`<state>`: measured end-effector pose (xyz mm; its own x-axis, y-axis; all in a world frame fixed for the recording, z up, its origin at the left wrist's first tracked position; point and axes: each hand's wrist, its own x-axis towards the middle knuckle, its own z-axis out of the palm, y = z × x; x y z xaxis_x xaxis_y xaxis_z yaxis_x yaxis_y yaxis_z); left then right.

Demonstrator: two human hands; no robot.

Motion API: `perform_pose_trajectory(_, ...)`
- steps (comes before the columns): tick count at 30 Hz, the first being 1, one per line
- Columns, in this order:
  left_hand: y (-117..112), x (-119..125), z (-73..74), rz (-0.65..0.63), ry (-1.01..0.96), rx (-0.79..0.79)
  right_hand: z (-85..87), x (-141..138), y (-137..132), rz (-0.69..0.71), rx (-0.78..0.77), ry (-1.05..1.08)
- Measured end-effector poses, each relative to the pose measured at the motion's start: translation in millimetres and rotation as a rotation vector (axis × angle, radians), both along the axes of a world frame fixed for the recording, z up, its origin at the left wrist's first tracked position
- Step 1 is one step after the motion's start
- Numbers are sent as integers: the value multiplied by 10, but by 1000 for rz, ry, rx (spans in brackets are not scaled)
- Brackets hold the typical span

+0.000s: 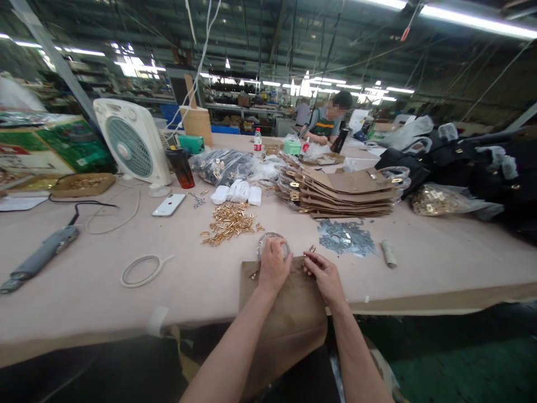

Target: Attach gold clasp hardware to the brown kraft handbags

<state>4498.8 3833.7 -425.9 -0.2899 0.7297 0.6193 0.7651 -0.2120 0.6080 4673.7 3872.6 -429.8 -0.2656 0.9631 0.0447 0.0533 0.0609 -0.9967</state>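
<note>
A brown bag panel lies over the table's front edge and hangs down toward my lap. A plastic-wrapped loop handle rises from its top edge. My left hand is curled over that top edge beside the handle, fingers bent down onto the panel. At the top right corner my right hand pinches with thumb and forefinger; what lies between the fingertips is too small to make out. Just beyond them is a gold buckle. Another small gold fitting shows at the panel's left corner.
Gold fittings and flat grey metal pieces lie in piles ahead. Stacked brown panels stand behind. Leftward are a tape roll, a phone, a grey power tool and a fan. A person sits across.
</note>
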Motion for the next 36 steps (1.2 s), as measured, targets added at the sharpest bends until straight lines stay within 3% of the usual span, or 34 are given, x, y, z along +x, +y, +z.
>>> perform_pose_trajectory(2, -11, -1, 23, -75, -15, -25, -26, 10, 15, 1, -9, 23)
perform_pose_trajectory(6, -57, 24, 92, -386, 67, -88, -85, 28, 56, 15, -37, 86)
perform_pose_trajectory(8, -67, 39, 109, -427, 85, -110, -97, 34, 67, 11, -47, 123)
perform_pose_trajectory(15, -20, 50, 81, -451, 172, -193, -67, 46, 67, -3, -85, 225)
perform_pose_trajectory(24, -31, 87, 89, -326, 327, -240, -37, 40, 40, 0, -72, 184)
perform_pose_trajectory(36, -9, 151, 101, -262, 418, -253, 65, -54, 22, -77, -85, 199)
